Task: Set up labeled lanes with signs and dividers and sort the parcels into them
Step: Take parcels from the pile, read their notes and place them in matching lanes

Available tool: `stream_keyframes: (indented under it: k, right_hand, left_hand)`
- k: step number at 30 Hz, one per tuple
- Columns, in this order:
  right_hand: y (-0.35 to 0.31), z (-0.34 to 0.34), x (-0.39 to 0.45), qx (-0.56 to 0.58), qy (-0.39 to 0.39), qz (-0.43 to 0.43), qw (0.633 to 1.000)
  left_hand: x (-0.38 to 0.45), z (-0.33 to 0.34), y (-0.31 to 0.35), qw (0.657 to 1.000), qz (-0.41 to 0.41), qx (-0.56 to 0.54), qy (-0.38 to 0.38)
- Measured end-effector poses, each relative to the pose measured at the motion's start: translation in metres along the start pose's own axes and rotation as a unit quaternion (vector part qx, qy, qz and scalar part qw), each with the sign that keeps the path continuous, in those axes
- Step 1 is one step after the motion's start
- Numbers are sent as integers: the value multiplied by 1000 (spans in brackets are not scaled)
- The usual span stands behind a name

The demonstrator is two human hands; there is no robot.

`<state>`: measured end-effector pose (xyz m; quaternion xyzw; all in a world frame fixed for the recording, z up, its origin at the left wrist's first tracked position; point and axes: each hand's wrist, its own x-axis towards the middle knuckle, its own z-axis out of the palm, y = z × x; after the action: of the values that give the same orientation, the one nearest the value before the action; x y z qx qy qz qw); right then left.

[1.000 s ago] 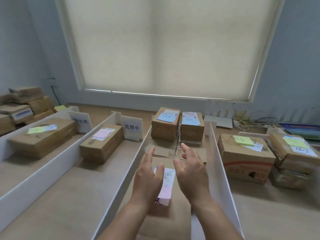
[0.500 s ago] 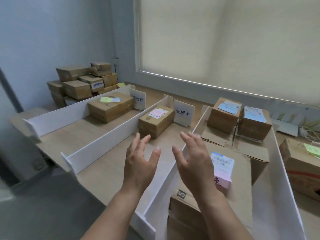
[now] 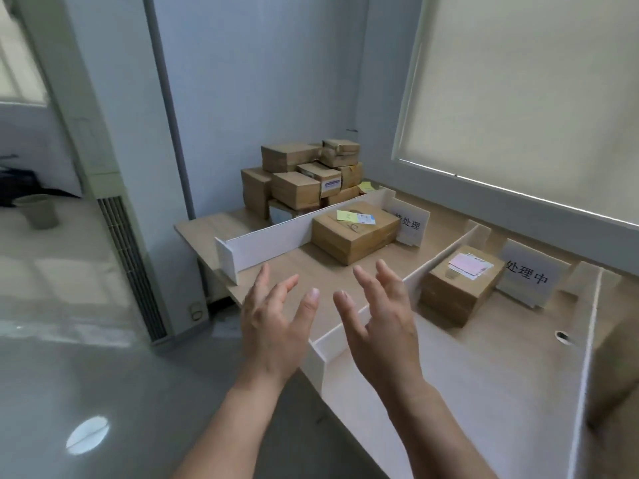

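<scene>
My left hand (image 3: 273, 323) and my right hand (image 3: 378, 318) hover empty, fingers spread, above the near end of the leftmost lane. That lane holds a brown parcel (image 3: 354, 231) with a yellow note, in front of a white sign (image 3: 409, 226). White foam dividers (image 3: 269, 242) (image 3: 446, 259) bound the lane. The lane to its right holds a smaller parcel (image 3: 460, 288) with a pink note, and a sign (image 3: 529, 271) stands behind it. A pile of unsorted brown parcels (image 3: 304, 178) is stacked in the far left corner of the table.
The wooden table (image 3: 211, 224) ends at left above a grey floor. An air-conditioner column (image 3: 121, 216) stands left of the table. A third divider (image 3: 587, 340) and the blurred edge of a parcel (image 3: 619, 368) are at right. A cable hole (image 3: 563, 337) pierces the tabletop.
The view has swung left from the right lane to the left end of the table. Both empty hands moved left with it, away from the parcel with the pink note and label.
</scene>
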<state>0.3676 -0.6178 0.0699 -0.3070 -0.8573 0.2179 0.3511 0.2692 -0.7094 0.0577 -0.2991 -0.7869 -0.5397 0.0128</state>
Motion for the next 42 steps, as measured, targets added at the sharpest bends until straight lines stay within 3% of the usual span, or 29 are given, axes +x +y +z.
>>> stream_keyframes:
  k: [10, 17, 28, 36, 42]
  right_hand:
    - [-72, 144, 58, 53, -58, -22, 997]
    - [-73, 212, 123, 29, -76, -23, 996]
    - [-69, 299, 256, 90, -117, 18, 989]
    - [-71, 359, 311, 84, -161, 76, 980]
    - [-90, 401, 350, 58, -130, 104, 984]
  left_hand:
    - [90, -65, -105, 998, -31, 58, 19]
    - [163, -69, -152, 995, -73, 61, 37]
    - [312, -64, -191, 988, -60, 143, 11]
    - [385, -55, -228, 984, -109, 132, -57]
    - [453, -60, -256, 982, -103, 94, -127]
